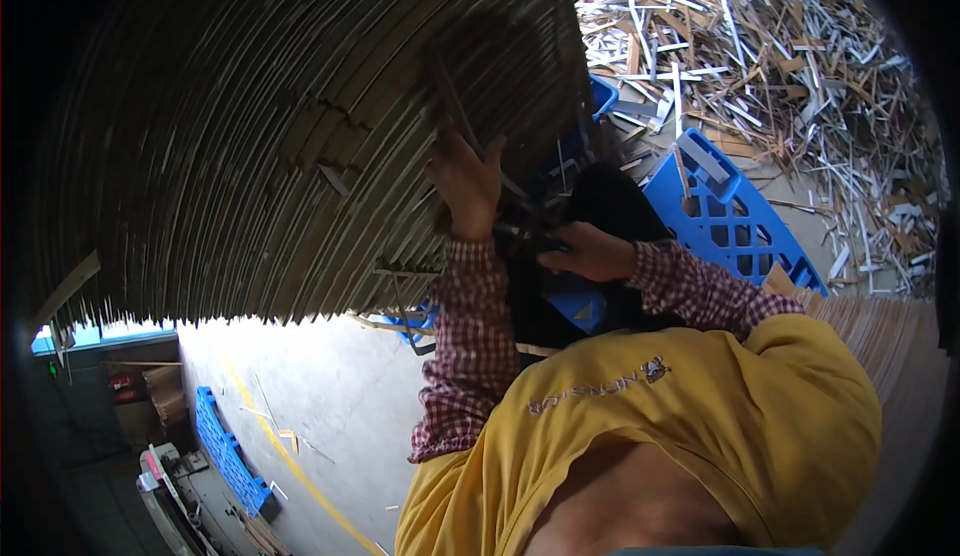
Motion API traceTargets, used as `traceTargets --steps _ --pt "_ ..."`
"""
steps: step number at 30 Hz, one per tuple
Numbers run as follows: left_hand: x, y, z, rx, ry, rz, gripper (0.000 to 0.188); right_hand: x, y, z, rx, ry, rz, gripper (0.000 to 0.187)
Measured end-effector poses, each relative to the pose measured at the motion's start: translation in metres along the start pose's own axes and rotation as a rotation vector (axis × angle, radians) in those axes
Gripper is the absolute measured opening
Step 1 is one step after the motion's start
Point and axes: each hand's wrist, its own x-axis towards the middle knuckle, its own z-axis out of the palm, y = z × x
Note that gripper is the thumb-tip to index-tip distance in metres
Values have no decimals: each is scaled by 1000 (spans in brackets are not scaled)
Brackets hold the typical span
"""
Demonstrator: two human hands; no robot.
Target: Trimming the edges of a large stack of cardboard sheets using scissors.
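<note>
A tall stack of cardboard sheets [230,146] fills the upper left, its ragged edges facing me. My left hand [467,181] is raised against the stack's right part, thumb apart and fingers stretched upward. Beside its fingers runs a thin, slanting strip [450,91], blurred in the shadow. Lower and to the right, my right hand [592,253] is closed, its fingers curled around a dark object [530,234] in front of my body. Shadow hides what that object is.
A large heap of cardboard and white strips [740,46] covers the floor at upper right. A blue plastic pallet [745,221] lies before it, near more stacked sheets [890,341]. Another blue pallet [225,446] and a machine [180,496] stand at lower left.
</note>
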Motion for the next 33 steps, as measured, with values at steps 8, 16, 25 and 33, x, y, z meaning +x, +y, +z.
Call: traceTargets --steps 8,16,25,33 --pt "-70 -8 15 -357 -500 275 24 -70 -26 -108 186 -174 142 31" --pt "-121 -15 -28 -552 -423 -327 57 83 -25 -60 8 43 -362 31" --pt "-24 -8 -41 -1108 65 -471 44 174 -21 -9 -210 177 -474 29" --pt "-173 43 -16 -1266 -325 -786 44 -2 56 16 56 10 -303 48"
